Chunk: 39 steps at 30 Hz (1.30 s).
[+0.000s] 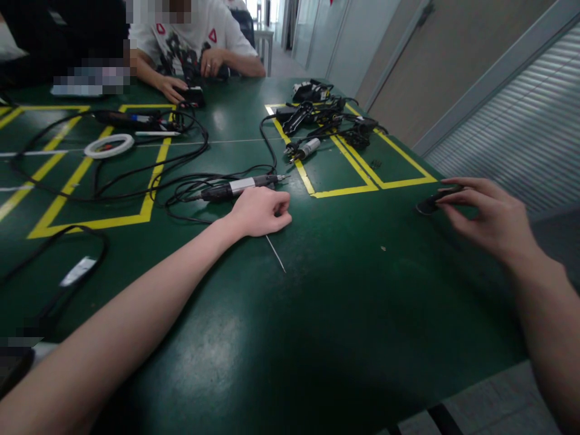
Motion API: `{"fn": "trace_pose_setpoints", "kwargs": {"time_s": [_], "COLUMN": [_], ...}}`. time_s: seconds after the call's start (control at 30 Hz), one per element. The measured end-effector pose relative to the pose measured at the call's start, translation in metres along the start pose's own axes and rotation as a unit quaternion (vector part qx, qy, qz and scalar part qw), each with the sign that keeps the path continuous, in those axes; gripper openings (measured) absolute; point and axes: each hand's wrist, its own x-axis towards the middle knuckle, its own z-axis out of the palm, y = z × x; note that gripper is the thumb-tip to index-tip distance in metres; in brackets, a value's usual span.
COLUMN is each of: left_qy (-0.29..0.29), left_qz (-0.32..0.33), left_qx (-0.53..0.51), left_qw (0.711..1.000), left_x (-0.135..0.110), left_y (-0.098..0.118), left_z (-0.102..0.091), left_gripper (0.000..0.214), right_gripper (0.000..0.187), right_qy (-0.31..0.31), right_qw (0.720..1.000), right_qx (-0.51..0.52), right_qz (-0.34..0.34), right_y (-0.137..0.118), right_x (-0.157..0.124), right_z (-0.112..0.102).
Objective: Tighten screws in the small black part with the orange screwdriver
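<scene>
Between the hands: bare green tabletop [344, 290] gives open passage from left hand [261, 211] to right hand [489, 223]; one small scrap [383, 248] lies there
Near side of left hand: thin metal rod [276, 254] juts into that room
Far side: corded electric screwdriver [240, 186] and looped cables obstruct
Far right: tangled black tools [298, 119] crowd the yellow-taped boxes

Across the table [317, 338] from me sits a person [194, 39]; a white ring [130, 144] lies over yellow tape [97, 224] to my left.
</scene>
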Motion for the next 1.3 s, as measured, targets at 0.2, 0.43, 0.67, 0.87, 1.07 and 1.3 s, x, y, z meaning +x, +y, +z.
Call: {"fn": "trace_pose_setpoints", "kwargs": {"time_s": [0.2, 0.43, 0.67, 0.87, 1.07, 1.3], "left_qy": [-0.003, 0.002, 0.000, 0.004, 0.001, 0.001], "left_qz": [0.003, 0.005, 0.004, 0.007, 0.000, 0.000], "left_qx": [0.002, 0.002, -0.002, 0.000, 0.005, -0.005], "left_qw": [1.000, 1.000, 1.000, 1.000, 1.000, 1.000], "left_x": [0.000, 0.002, 0.001, 0.002, 0.002, 0.002], "left_y": [0.000, -0.001, -0.001, -0.001, -0.002, -0.001], "left_z": [-0.001, 0.001, 0.001, 0.002, 0.003, 0.001], "left_gripper": [0.016, 0.016, 0.016, 0.017, 0.015, 0.015], "right_gripper": [0.020, 0.019, 0.026, 0.028, 0.025, 0.024], "right_qy": [-0.024, -0.042, -0.008, 0.018, -0.017, -0.009], "right_qw": [0.999, 0.998, 0.999, 0.999, 0.999, 1.000], "right_qx": [-0.001, -0.010, -0.010, 0.024, 0.027, 0.006], "right_qz": [0.038, 0.035, -0.039, -0.022, 0.037, -0.006], "right_y": [0.002, 0.004, 0.005, 0.008, 0.010, 0.007], "right_x": [-0.002, -0.001, -0.003, -0.006, -0.007, -0.005], "right_z": [0.000, -0.001, 0.000, 0.005, 0.005, 0.003]}}
